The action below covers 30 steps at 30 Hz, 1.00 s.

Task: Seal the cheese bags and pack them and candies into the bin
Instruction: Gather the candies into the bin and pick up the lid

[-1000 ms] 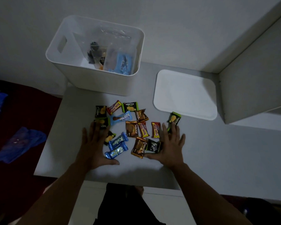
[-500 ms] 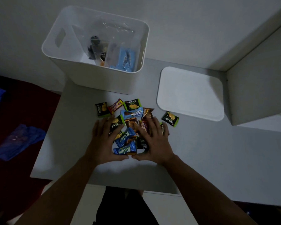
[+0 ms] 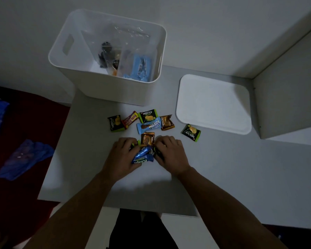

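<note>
A white bin (image 3: 115, 92) stands at the back of the grey table (image 3: 223, 168) and holds clear bags (image 3: 129, 56) with dark and blue contents. Wrapped candies lie in front of it: a light blue one (image 3: 148, 125), green ones (image 3: 148, 115) (image 3: 190, 132) (image 3: 114, 123), a red one (image 3: 130, 119) and brown ones (image 3: 167, 122) (image 3: 147, 138). My left hand (image 3: 123, 155) and my right hand (image 3: 169, 152) are curled round a bunched heap of candies (image 3: 143, 155) between them, blue wrappers showing.
The bin's white lid (image 3: 214, 105) lies flat to the right of the candies. A grey box or panel (image 3: 287, 90) rises at the far right. Left of the table are a dark red surface and crumpled blue plastic (image 3: 25, 157).
Both hands have drawn closer together and their fingers have curled, gathering several near candies into a heap. The farther candies stayed where they were.
</note>
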### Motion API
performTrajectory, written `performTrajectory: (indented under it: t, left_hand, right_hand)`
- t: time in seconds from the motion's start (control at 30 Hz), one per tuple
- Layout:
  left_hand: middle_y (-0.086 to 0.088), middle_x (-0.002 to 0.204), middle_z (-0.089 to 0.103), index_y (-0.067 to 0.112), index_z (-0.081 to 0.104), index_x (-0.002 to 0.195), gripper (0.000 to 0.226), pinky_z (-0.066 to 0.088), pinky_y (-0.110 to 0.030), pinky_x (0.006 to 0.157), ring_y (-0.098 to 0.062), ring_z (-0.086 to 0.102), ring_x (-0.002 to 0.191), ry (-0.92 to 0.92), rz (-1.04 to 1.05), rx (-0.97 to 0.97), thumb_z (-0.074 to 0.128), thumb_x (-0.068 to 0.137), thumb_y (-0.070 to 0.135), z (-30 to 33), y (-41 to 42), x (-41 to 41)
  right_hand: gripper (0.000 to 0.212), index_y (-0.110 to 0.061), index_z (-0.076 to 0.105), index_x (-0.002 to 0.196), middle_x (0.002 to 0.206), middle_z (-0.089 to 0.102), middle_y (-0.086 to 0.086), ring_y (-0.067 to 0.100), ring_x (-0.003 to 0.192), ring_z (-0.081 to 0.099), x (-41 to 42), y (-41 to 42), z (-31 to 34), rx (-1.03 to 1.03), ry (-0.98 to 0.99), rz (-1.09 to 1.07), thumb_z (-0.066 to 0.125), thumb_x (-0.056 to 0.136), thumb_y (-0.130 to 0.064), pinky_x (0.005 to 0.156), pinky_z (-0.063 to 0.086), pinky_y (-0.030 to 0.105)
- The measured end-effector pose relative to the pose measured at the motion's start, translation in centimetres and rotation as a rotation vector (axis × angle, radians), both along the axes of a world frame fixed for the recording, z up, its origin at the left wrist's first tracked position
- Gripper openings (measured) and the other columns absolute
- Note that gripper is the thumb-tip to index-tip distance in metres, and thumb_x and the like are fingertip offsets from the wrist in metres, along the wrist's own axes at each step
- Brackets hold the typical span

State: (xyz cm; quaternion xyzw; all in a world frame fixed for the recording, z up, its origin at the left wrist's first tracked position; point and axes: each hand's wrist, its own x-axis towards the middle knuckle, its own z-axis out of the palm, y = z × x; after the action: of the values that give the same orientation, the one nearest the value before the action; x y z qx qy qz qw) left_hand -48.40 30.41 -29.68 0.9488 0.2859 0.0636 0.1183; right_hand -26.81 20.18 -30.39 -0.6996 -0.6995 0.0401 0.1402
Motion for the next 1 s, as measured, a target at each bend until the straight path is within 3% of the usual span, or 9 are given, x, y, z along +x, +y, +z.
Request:
performTrajectory:
  t: [0.13, 0.27, 0.37, 0.47, 0.67, 0.73, 0.8, 0.9, 1.0]
  left_hand:
    - [-0.003, 0.098, 0.057, 0.014, 0.065, 0.093, 0.037, 0.045, -0.032, 0.066, -0.024, 0.051, 0.092, -0.071, 0.04, -0.063, 0.084, 0.066, 0.032, 0.6, 0.6, 0.9]
    - [-0.001, 0.095, 0.054, 0.014, 0.064, 0.095, 0.032, 0.043, -0.03, 0.06, -0.022, 0.05, 0.088, -0.134, 0.153, -0.167, 0.082, 0.073, 0.029, 1.7, 0.3, 1.2]
    - [-0.005, 0.1, 0.057, 0.009, 0.067, 0.113, 0.046, 0.051, -0.035, 0.064, -0.024, 0.053, 0.093, -0.11, 0.251, -0.246, 0.084, 0.074, 0.027, 3.8, -0.4, 0.8]
    - [-0.005, 0.107, 0.058, 0.009, 0.065, 0.124, 0.052, 0.053, -0.04, 0.076, -0.024, 0.053, 0.102, -0.136, 0.329, -0.306, 0.081, 0.078, 0.028, 7.0, -0.8, 0.8]
    - [0.0, 0.089, 0.052, 0.015, 0.064, 0.092, 0.023, 0.043, -0.036, 0.069, -0.023, 0.053, 0.086, -0.371, 0.346, -0.267, 0.072, 0.078, 0.031, 16.5, 4.2, 2.7]
    - [0.001, 0.089, 0.05, 0.015, 0.065, 0.094, 0.02, 0.042, -0.035, 0.072, -0.021, 0.053, 0.087, -0.372, 0.388, -0.257, 0.074, 0.08, 0.026, 20.2, 7.5, 3.4]
    - [0.001, 0.089, 0.052, 0.015, 0.068, 0.098, 0.02, 0.04, -0.031, 0.069, -0.02, 0.055, 0.084, -0.398, 0.452, -0.266, 0.071, 0.082, 0.026, 23.5, 10.9, 3.6]
    - [-0.002, 0.085, 0.062, 0.021, 0.068, 0.094, 0.016, 0.039, -0.03, 0.063, -0.025, 0.063, 0.08, -0.378, 0.532, -0.281, 0.069, 0.085, 0.034, 26.7, 16.1, 3.2]
    - [-0.01, 0.094, 0.071, 0.017, 0.069, 0.096, 0.019, 0.044, -0.032, 0.068, -0.032, 0.066, 0.088, -0.267, 0.611, -0.3, 0.068, 0.087, 0.033, 28.1, 20.6, 2.7]
  right_hand:
    - [0.039, -0.015, 0.059, 0.109, 0.113, 0.064, 0.009, 0.03, 0.092, 0.06, 0.4, 1.2, 0.7, -0.009, 0.069, 0.01, 0.076, 0.074, -0.019, 0.065, 0.046, 0.036]
    - [0.031, -0.015, 0.063, 0.111, 0.113, 0.064, 0.007, 0.026, 0.092, 0.058, 0.8, 1.4, 2.4, -0.043, 0.248, -0.119, 0.073, 0.083, -0.021, 0.064, 0.049, 0.034]
    - [0.028, -0.012, 0.065, 0.112, 0.108, 0.064, 0.007, 0.025, 0.096, 0.056, 1.1, 1.6, 5.1, -0.036, 0.502, -0.335, 0.068, 0.085, -0.009, 0.075, 0.048, 0.036]
    - [0.026, -0.022, 0.062, 0.093, 0.092, 0.061, -0.001, 0.018, 0.086, 0.055, 1.2, 2.2, 9.1, -0.002, 0.726, -0.51, 0.069, 0.083, 0.001, 0.072, 0.04, 0.03]
    - [0.03, -0.033, 0.053, 0.078, 0.081, 0.064, -0.004, 0.016, 0.086, 0.067, 1.0, 8.3, 18.7, 0.091, 0.838, -0.419, 0.071, 0.08, -0.009, 0.074, 0.054, 0.035]
    - [0.038, -0.034, 0.05, 0.073, 0.073, 0.059, -0.01, 0.012, 0.076, 0.062, 0.4, 11.6, 22.6, 0.129, 0.865, -0.376, 0.072, 0.081, -0.004, 0.068, 0.049, 0.028]
    - [0.029, -0.025, 0.055, 0.075, 0.07, 0.059, -0.011, 0.01, 0.07, 0.057, -0.3, 15.1, 25.9, 0.171, 0.894, -0.324, 0.072, 0.082, -0.003, 0.063, 0.045, 0.025]
    - [0.019, -0.019, 0.061, 0.078, 0.068, 0.063, -0.011, 0.013, 0.065, 0.059, -1.7, 20.6, 29.2, 0.215, 0.975, -0.297, 0.071, 0.08, -0.003, 0.066, 0.051, 0.033]
    - [0.014, -0.015, 0.064, 0.079, 0.069, 0.064, -0.003, 0.019, 0.064, 0.058, -3.2, 25.7, 30.2, 0.194, 1.089, -0.312, 0.069, 0.078, -0.002, 0.065, 0.053, 0.04]
